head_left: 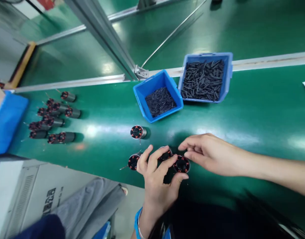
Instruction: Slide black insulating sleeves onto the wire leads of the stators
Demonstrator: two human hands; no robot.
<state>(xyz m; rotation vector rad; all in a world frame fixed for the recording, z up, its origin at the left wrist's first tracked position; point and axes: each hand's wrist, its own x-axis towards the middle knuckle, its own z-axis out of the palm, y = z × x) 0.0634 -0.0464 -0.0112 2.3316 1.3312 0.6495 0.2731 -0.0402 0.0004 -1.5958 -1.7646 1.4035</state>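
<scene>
My left hand grips a motor stator, a metal cylinder with copper windings around a black centre, between thumb and index finger. Its other fingers spread over a second stator and reach a third stator to the left. My right hand is at the upper right edge of the gripped stator, thumb and fingertips drawn close in a pinch. Whatever is between those fingertips is too small to make out. Another stator stands apart, just above my left hand.
A blue bin holds thin black pieces; beside it, a paler blue bin contains short black tubes. Several more stators are grouped on the green bench at left. A metal post rises behind. Someone's grey-trousered leg shows below.
</scene>
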